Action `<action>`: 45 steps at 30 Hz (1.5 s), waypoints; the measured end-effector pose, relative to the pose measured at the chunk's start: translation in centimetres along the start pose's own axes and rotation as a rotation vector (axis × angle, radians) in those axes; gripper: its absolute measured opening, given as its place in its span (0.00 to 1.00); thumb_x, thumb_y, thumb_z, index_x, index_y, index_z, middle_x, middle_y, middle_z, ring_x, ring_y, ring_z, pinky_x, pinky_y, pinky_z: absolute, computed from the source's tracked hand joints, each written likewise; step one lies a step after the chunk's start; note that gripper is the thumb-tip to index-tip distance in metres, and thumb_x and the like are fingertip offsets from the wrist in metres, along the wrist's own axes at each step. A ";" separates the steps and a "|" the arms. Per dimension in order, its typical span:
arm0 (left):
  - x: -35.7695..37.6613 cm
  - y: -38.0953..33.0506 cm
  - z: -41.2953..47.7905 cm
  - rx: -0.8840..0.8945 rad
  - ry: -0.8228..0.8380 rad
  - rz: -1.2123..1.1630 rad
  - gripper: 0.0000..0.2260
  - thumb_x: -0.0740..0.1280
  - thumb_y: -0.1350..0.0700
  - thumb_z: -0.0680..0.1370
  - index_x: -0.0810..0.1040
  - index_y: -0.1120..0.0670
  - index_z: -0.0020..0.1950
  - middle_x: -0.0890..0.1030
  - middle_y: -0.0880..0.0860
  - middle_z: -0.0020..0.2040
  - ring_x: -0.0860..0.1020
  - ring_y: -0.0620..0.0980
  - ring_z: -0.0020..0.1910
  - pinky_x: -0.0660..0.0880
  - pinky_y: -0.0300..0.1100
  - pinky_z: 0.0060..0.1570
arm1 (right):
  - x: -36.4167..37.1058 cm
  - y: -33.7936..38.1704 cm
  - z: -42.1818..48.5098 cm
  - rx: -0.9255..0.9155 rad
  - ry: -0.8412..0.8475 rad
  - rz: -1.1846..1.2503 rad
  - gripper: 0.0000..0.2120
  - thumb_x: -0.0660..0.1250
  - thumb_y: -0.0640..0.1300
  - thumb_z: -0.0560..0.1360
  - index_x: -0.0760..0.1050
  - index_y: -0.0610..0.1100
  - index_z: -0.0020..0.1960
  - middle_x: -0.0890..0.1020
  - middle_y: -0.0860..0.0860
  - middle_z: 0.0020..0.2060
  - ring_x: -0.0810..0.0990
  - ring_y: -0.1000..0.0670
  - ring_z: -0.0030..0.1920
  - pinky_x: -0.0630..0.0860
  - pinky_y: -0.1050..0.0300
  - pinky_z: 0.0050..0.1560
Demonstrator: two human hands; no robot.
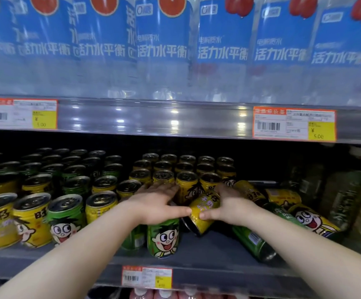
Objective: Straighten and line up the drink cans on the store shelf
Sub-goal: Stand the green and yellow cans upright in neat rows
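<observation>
Two hands meet above an upright green cartoon-faced metal can (163,238): left hand (156,205) flat-fingered on its top, right hand (226,205) clasping a tilted yellow metal can (202,207) just beside it.

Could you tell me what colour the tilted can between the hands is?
The tilted can is yellow, clearest in head view.

Between the left hand (155,203) and right hand (229,206), the tilted can (203,209) is yellow with purple lettering. Under the left hand, the front can (163,238) is green with a black-haired, red-mouthed cartoon face. Right of the right hand, one fallen can (253,240) is green. Above the hands, bottles (162,39) wear blue labels with white characters and red fruit.
</observation>
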State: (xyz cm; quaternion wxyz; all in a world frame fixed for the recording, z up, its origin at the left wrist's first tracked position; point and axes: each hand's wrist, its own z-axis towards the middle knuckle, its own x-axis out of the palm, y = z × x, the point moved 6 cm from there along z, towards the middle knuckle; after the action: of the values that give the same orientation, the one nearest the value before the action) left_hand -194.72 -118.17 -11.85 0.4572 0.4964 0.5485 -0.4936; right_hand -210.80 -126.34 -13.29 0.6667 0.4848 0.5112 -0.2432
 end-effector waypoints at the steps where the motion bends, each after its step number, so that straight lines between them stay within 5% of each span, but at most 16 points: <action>1: 0.0 0.0 0.1 0.003 -0.007 0.007 0.36 0.52 0.30 0.73 0.48 0.46 0.76 0.48 0.47 0.78 0.46 0.49 0.76 0.45 0.51 0.74 | 0.2 0.5 -0.3 -0.041 -0.029 0.029 0.41 0.74 0.59 0.63 0.61 0.46 0.69 0.70 0.47 0.67 0.70 0.47 0.66 0.69 0.58 0.62; 8: 0.2 0.0 0.3 0.045 -0.007 0.007 0.35 0.52 0.30 0.73 0.45 0.40 0.75 0.48 0.47 0.78 0.45 0.50 0.76 0.45 0.54 0.74 | 0.2 1.8 -1.3 -0.206 -0.139 0.148 0.20 0.70 0.48 0.72 0.67 0.47 0.60 0.74 0.51 0.53 0.73 0.48 0.56 0.71 0.57 0.54; 15: 0.3 0.2 0.3 0.036 -0.013 -0.035 0.36 0.53 0.31 0.73 0.42 0.42 0.75 0.47 0.48 0.78 0.45 0.50 0.76 0.45 0.53 0.74 | 1.5 6.4 -2.5 -0.479 -0.070 -0.008 0.20 0.62 0.39 0.75 0.68 0.49 0.66 0.71 0.49 0.68 0.70 0.48 0.67 0.68 0.53 0.66; 20: 0.5 0.4 0.7 0.061 -0.005 0.010 0.31 0.50 0.30 0.73 0.48 0.37 0.74 0.48 0.46 0.78 0.45 0.51 0.76 0.44 0.54 0.73 | -2.0 2.9 -3.2 -0.225 -0.196 -0.069 0.21 0.64 0.51 0.75 0.66 0.51 0.66 0.70 0.51 0.66 0.71 0.47 0.65 0.70 0.55 0.62; 24: 0.6 0.4 0.7 0.057 -0.003 0.003 0.30 0.51 0.31 0.74 0.49 0.36 0.74 0.48 0.46 0.78 0.45 0.50 0.76 0.43 0.54 0.73 | -3.6 -1.7 -4.0 0.110 0.031 -0.423 0.29 0.62 0.65 0.71 0.66 0.52 0.67 0.73 0.51 0.65 0.72 0.47 0.63 0.73 0.54 0.58; 27: 0.4 0.4 0.6 0.059 -0.002 0.000 0.29 0.51 0.31 0.74 0.50 0.35 0.74 0.49 0.46 0.78 0.45 0.50 0.76 0.43 0.54 0.73 | -2.8 -2.7 -4.5 0.188 0.142 -0.483 0.38 0.65 0.67 0.68 0.59 0.53 0.72 0.71 0.51 0.68 0.72 0.46 0.66 0.74 0.53 0.59; 31: 0.4 0.4 0.5 0.057 0.004 -0.009 0.28 0.51 0.31 0.74 0.50 0.34 0.73 0.49 0.46 0.78 0.44 0.50 0.76 0.43 0.54 0.73 | -1.6 -1.2 -4.5 0.044 0.048 -0.372 0.35 0.69 0.59 0.67 0.61 0.57 0.71 0.75 0.52 0.64 0.75 0.48 0.61 0.75 0.56 0.55; 35: 0.4 0.4 0.5 0.049 0.015 -0.005 0.29 0.50 0.31 0.74 0.50 0.35 0.74 0.48 0.46 0.78 0.43 0.50 0.76 0.42 0.54 0.73 | -1.6 0.0 -5.0 -0.065 -0.083 -0.013 0.28 0.70 0.57 0.67 0.66 0.55 0.64 0.79 0.53 0.50 0.79 0.51 0.48 0.76 0.56 0.51; 40: 0.4 0.2 0.6 0.037 0.007 0.009 0.29 0.50 0.31 0.74 0.50 0.36 0.74 0.48 0.46 0.78 0.44 0.50 0.76 0.43 0.53 0.73 | -0.2 0.6 -5.7 -0.132 -0.112 0.267 0.22 0.74 0.51 0.67 0.64 0.53 0.53 0.71 0.52 0.55 0.72 0.52 0.54 0.70 0.60 0.53; 45: 0.5 0.2 0.7 0.040 0.009 0.023 0.29 0.49 0.32 0.75 0.48 0.38 0.74 0.48 0.47 0.78 0.45 0.51 0.76 0.46 0.53 0.74 | -1.4 0.1 -6.0 -0.181 -0.108 0.191 0.23 0.67 0.57 0.72 0.67 0.50 0.62 0.74 0.50 0.60 0.73 0.50 0.59 0.70 0.58 0.59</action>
State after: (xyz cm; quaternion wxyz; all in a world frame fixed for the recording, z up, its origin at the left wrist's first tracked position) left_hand -194.59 -118.87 -12.40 0.4504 0.5139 0.5349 -0.4970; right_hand -213.87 -121.17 -12.05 0.7544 0.4552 0.4461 -0.1572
